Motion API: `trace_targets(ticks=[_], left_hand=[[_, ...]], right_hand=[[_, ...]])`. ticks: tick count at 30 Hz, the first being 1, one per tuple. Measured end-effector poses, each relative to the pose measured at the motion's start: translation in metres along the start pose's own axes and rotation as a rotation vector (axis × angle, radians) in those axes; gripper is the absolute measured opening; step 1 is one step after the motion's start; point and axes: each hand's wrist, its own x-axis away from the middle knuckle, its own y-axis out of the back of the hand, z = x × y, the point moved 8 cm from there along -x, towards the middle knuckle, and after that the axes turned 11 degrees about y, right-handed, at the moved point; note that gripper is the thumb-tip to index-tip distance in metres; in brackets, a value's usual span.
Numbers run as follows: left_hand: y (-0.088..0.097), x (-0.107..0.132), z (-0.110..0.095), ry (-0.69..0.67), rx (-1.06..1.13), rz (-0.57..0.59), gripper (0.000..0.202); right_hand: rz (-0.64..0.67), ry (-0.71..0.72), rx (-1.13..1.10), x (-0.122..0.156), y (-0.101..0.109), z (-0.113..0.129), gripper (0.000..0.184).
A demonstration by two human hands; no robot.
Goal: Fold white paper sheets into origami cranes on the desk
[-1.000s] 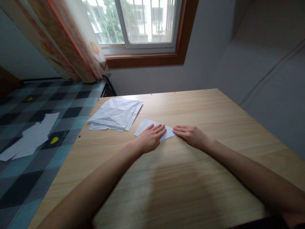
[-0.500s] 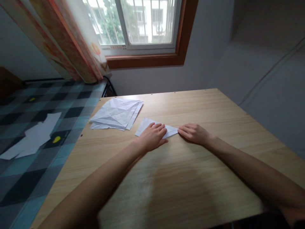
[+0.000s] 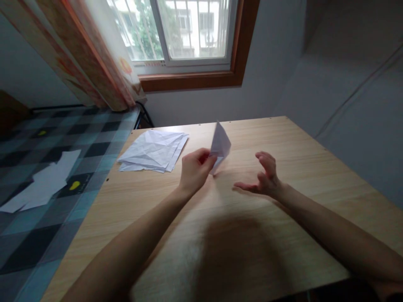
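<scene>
My left hand point(image 3: 194, 169) pinches a small folded white paper point(image 3: 220, 144) and holds it upright above the wooden table point(image 3: 239, 235). The paper comes to a point at the top. My right hand point(image 3: 263, 178) hovers just to the right of it, palm turned up, fingers curled apart and holding nothing. A stack of creased white sheets point(image 3: 153, 150) lies on the table to the left of my left hand.
A bed with a checked blue and black cover point(image 3: 37, 176) stands left of the table, with loose white paper point(image 3: 44, 178) on it. A window point(image 3: 182, 29) and an orange patterned curtain point(image 3: 91, 54) are behind. A grey wall runs along the right.
The folded paper lay flat under both hands; my left hand has now picked it up and stood it on end. My right hand lifted off and turned palm up.
</scene>
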Motion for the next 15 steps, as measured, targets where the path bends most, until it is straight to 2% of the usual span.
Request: trace_targets(ticks=[1, 3, 6, 8, 11, 13, 15], left_hand=[[0.001, -0.002, 0.006, 0.111, 0.179, 0.010, 0.014], [-0.004, -0.002, 0.021, 0.306, 0.468, 0.044, 0.025], [-0.012, 0.003, 0.048, 0.490, 0.634, 0.031, 0.039], [-0.014, 0.008, 0.067, 0.569, 0.564, -0.007, 0.040], [-0.016, 0.014, 0.088, 0.643, 0.419, 0.015, 0.038], [-0.014, 0.016, 0.095, 0.656, 0.367, 0.036, 0.036], [-0.007, 0.014, 0.095, 0.620, 0.202, 0.062, 0.035]], right_hand=[[-0.014, 0.010, -0.005, 0.002, 0.001, 0.000, 0.105], [0.038, 0.026, -0.049, 0.005, -0.005, -0.001, 0.100], [0.247, 0.105, -0.200, 0.004, -0.025, 0.011, 0.075], [0.372, 0.130, -0.280, 0.005, -0.036, 0.020, 0.063], [0.488, 0.125, -0.341, 0.008, -0.048, 0.029, 0.050], [0.527, 0.120, -0.387, 0.012, -0.053, 0.032, 0.047], [0.543, 0.101, -0.443, 0.016, -0.058, 0.033, 0.043]])
